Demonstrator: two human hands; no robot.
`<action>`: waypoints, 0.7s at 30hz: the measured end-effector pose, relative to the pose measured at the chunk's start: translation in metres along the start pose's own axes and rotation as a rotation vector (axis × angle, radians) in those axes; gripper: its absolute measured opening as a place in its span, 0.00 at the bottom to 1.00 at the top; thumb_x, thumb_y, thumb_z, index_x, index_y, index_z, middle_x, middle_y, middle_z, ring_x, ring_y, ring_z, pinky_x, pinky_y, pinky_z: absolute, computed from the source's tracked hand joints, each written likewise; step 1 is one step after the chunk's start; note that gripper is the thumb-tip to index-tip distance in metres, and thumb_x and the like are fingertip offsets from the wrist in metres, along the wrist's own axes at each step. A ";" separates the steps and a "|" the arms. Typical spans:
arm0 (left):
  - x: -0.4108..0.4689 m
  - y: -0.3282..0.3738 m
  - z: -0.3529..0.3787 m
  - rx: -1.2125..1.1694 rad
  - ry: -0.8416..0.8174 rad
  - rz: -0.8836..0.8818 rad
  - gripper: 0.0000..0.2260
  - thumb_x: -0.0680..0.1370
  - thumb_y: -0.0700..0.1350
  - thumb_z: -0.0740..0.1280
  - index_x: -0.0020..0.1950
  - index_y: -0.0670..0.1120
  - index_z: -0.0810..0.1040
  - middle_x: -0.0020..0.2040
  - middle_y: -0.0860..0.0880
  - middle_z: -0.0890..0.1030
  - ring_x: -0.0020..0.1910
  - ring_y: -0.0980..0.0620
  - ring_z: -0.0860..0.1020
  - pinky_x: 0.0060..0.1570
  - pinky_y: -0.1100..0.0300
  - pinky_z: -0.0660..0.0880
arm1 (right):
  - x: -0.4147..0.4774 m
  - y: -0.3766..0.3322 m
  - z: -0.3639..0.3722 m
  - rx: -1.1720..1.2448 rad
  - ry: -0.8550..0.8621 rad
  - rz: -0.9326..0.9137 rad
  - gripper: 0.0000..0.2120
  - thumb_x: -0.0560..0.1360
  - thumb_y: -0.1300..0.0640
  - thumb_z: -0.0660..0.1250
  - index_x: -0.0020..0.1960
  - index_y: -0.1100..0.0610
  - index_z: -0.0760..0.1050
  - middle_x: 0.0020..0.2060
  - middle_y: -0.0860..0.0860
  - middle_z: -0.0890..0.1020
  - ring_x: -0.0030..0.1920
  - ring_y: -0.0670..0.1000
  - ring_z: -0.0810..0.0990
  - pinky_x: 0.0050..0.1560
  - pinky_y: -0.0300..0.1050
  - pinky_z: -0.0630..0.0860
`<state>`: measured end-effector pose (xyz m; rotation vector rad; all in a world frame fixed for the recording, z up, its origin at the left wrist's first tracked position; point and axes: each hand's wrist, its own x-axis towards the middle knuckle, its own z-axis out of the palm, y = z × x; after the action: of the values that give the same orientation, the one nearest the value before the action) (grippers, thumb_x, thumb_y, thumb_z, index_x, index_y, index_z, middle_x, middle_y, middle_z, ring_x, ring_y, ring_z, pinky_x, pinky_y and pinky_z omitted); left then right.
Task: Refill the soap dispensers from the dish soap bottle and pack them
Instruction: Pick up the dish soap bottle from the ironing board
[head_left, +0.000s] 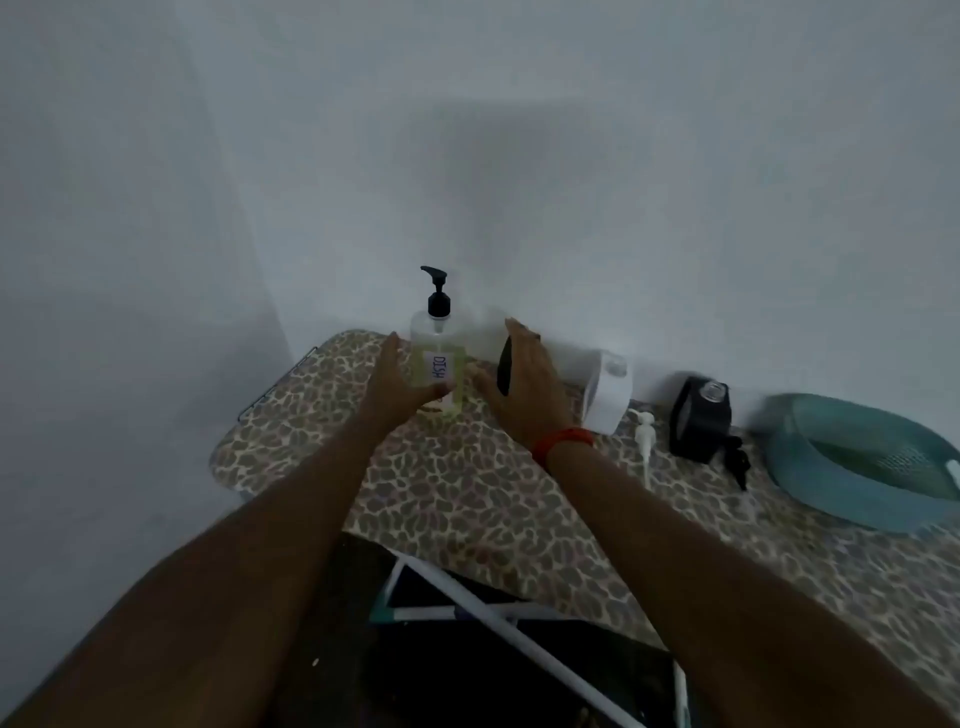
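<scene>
Forearms reaching over leopard-print counter | dish soap bottle standing upright at counter's far left end, long axis vertical, pump spout pointing left, holding yellow-green liquid partway up | hands: left hand gripping bottle's lower part, thumb crossing front | right hand just beside bottle, gripping dark object

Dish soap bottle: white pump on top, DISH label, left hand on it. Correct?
No. The pump on the dish soap bottle is black, not white, as the head view shows. The DISH label and the left hand on it are right.
</scene>
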<state>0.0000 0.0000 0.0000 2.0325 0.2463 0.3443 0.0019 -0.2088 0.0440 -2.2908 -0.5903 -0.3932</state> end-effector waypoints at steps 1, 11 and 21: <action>0.008 -0.001 0.002 -0.050 -0.038 0.036 0.49 0.64 0.57 0.81 0.77 0.48 0.59 0.74 0.47 0.67 0.71 0.50 0.68 0.66 0.49 0.71 | 0.006 0.004 0.006 0.028 -0.022 0.003 0.39 0.79 0.41 0.66 0.80 0.60 0.56 0.78 0.57 0.63 0.78 0.56 0.61 0.77 0.52 0.60; 0.047 -0.021 -0.003 -0.157 -0.261 0.023 0.26 0.69 0.40 0.78 0.64 0.45 0.75 0.57 0.47 0.82 0.56 0.52 0.81 0.50 0.58 0.81 | 0.075 0.028 0.060 0.291 -0.286 0.161 0.33 0.81 0.59 0.67 0.80 0.59 0.56 0.77 0.57 0.65 0.76 0.56 0.65 0.75 0.53 0.66; 0.039 -0.011 -0.011 -0.138 -0.278 0.039 0.21 0.69 0.37 0.77 0.60 0.42 0.78 0.55 0.49 0.83 0.54 0.55 0.82 0.51 0.58 0.80 | 0.076 0.025 0.053 0.451 -0.301 0.164 0.24 0.79 0.67 0.67 0.73 0.60 0.66 0.65 0.57 0.75 0.59 0.51 0.77 0.52 0.33 0.78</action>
<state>0.0322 0.0268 0.0006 1.9239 0.0108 0.0963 0.0846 -0.1645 0.0261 -1.9497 -0.5645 0.1581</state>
